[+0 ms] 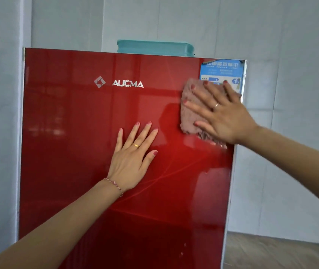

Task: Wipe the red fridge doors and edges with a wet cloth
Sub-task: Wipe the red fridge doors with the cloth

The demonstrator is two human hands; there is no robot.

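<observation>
Right hand (220,113) presses a pink cloth (188,113) flat, fingers spread, on the glossy red fridge door (77,133); left hand (133,158) braces flat; most of it seems unwiped.

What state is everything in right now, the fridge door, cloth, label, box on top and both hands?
fridge door, looks closed, glossy, faint streaks.
cloth, bunched, pressed against the door's upper right, overlapping the label.
right hand, fingers spread, pressing the cloth.
left hand, flat on the door, holding nothing.
label, stuck at top right corner, partly covered.
teal box, resting on top.
</observation>
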